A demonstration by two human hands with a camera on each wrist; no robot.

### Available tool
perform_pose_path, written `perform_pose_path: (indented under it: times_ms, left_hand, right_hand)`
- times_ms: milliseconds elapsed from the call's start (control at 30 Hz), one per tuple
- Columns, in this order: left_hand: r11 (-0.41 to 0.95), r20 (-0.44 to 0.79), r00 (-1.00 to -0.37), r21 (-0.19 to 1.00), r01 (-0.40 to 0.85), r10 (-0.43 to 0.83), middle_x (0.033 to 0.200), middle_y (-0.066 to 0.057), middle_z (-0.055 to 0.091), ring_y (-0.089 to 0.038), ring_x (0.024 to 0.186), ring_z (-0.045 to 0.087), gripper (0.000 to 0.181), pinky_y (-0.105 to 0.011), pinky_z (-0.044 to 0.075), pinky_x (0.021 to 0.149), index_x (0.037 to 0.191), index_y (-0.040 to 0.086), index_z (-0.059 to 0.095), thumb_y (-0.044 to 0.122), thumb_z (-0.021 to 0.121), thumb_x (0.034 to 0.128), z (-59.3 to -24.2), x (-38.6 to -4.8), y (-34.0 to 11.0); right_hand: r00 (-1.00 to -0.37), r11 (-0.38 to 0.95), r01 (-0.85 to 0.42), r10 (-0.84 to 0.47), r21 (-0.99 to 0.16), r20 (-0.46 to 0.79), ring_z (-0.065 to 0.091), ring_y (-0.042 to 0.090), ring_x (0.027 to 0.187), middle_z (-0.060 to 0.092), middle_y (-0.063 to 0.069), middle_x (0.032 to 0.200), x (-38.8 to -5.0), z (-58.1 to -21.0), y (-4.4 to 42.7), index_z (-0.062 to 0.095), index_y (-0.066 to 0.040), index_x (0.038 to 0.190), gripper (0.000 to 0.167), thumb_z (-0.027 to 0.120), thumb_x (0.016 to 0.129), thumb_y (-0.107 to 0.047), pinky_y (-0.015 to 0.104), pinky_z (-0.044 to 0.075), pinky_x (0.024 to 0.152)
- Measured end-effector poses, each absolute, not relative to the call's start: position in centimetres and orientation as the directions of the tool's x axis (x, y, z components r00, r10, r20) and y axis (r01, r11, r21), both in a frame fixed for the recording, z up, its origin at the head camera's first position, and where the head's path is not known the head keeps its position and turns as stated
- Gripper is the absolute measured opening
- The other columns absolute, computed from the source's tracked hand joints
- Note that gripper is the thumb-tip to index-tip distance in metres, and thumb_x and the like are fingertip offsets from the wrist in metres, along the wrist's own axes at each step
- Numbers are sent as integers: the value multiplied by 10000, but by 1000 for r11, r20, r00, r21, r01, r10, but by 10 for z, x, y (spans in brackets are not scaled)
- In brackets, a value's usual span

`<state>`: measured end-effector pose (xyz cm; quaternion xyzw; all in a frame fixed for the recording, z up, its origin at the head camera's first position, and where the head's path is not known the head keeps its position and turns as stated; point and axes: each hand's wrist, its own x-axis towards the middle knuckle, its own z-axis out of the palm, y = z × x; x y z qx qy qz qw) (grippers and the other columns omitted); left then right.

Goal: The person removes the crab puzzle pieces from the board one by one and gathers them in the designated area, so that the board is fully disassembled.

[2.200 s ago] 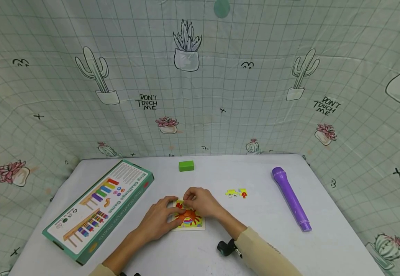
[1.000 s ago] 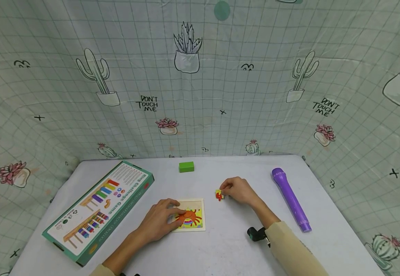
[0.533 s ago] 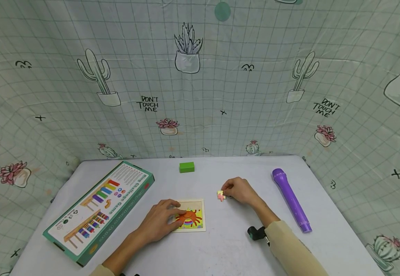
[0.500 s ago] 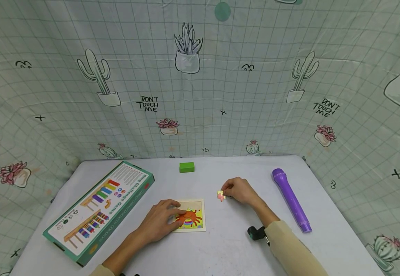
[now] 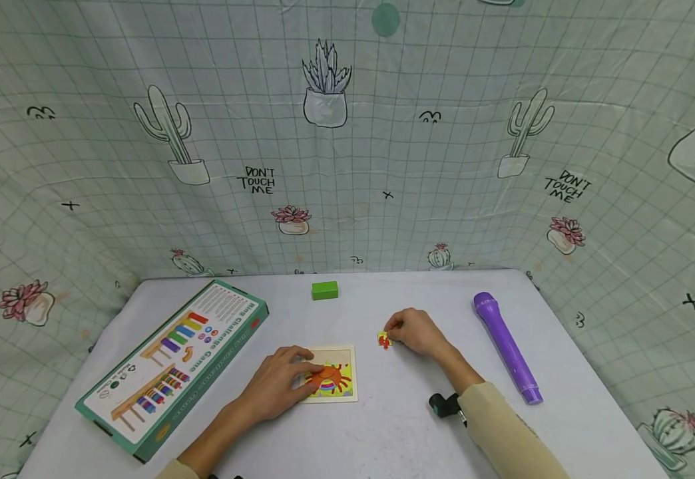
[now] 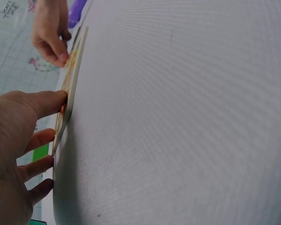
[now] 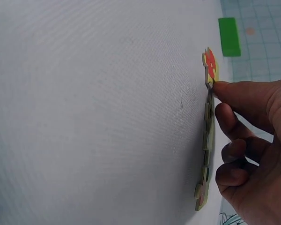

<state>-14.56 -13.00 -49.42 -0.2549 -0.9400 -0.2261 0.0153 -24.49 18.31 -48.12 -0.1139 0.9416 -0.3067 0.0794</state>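
Note:
A small wooden puzzle board (image 5: 333, 356) lies mid-table, its lower part showing an orange crab and its upper part bare wood. My left hand (image 5: 275, 384) rests on its left side, fingers spread; in the left wrist view the thumb (image 6: 54, 102) presses on the board's face. To the right, my right hand (image 5: 417, 331) pinches a yellow puzzle piece (image 5: 384, 340) with a red figure. The right wrist view shows the thumb on that piece's corner, and several other puzzle pieces (image 7: 207, 136) lying in a row below the fingers. In the head view the hand hides those pieces.
A green-edged game box (image 5: 174, 366) lies slanted on the left. At the back stands a green block (image 5: 325, 291). A purple microphone-shaped toy (image 5: 506, 346) lies on the right. A patterned cloth (image 5: 383, 153) hangs behind the white table (image 5: 383, 439).
My right hand has moved right from the board, whose upper part is now bare, to the loose pieces. The pinched piece shifts slightly and its glare is gone. My left hand stays put.

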Motion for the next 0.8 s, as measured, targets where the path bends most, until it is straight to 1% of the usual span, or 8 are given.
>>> perform_pose_path:
  times_ms: [400, 800]
  left_hand:
    - [768, 144, -871, 420, 483, 469, 1263, -21, 621, -297, 1220, 528, 301, -557, 432, 970, 1201, 236, 754, 333, 728, 917, -494, -145, -130]
    - [768, 143, -870, 418, 485, 472, 1268, -24, 621, -297, 1222, 525, 303, -562, 432, 971, 1200, 234, 754, 332, 730, 915, -494, -145, -130]
  right_hand:
    - [-961, 795, -175, -266, -581, -75, 548, 121, 723, 661, -50, 790, -244, -481, 182, 760, -122, 889, 51, 727, 880, -84, 283, 459, 668]
    - [-959, 787, -181, -274, -590, -72, 547, 117, 719, 653, -45, 787, -244, -482, 183, 757, -111, 900, 46, 721, 889, -84, 279, 461, 659]
